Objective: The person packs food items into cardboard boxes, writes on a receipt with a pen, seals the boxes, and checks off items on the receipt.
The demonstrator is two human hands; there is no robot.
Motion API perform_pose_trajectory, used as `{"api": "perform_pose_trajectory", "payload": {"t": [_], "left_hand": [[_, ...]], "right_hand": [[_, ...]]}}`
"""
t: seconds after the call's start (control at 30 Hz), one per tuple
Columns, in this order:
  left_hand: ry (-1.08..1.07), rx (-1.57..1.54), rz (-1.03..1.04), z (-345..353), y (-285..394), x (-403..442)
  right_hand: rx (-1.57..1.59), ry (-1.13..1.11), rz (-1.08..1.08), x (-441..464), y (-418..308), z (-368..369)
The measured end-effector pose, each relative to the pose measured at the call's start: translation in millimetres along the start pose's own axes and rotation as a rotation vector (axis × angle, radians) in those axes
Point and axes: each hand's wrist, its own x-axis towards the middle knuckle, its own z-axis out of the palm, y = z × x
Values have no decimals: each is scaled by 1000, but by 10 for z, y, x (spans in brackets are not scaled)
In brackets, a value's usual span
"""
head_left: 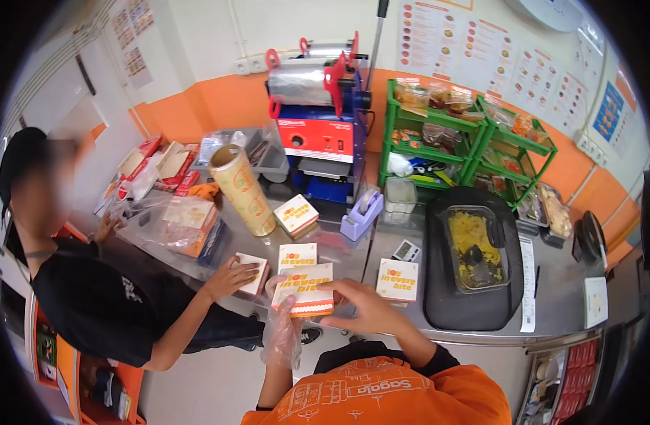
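A small white and orange box [305,289] printed "joy in every bite" is held up at the counter's front edge. My left hand [282,312], in a clear plastic glove, grips its left side and underside. My bare right hand [357,304] is at the box's right edge, with fingers partly spread and the index fingertip near its top. Just behind stands another such box [297,255]. A further box [398,280] lies to the right. At left, a co-worker's hand [233,276] rests on a box [253,273].
A co-worker [98,297] in black stands at left. Behind are a tall film roll [241,191], a red and blue sealing machine [318,134], a purple tape dispenser [361,216] and green racks [438,134]. A black tray [438,297] with a yellow food container [474,248] is at right.
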Motion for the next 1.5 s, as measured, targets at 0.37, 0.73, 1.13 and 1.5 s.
{"api": "perform_pose_trajectory", "payload": {"t": [0.37, 0.73, 1.13, 1.5], "left_hand": [[154, 71, -79, 138, -311, 147], [112, 21, -188, 111, -356, 280], [-172, 217, 73, -862, -944, 9], [516, 94, 200, -1208, -768, 0]], "right_hand": [[-282, 138, 70, -58, 579, 183], [-718, 368, -415, -30, 895, 140], [-132, -215, 91, -26, 811, 19], [-325, -117, 18, 1132, 1781, 569]]}}
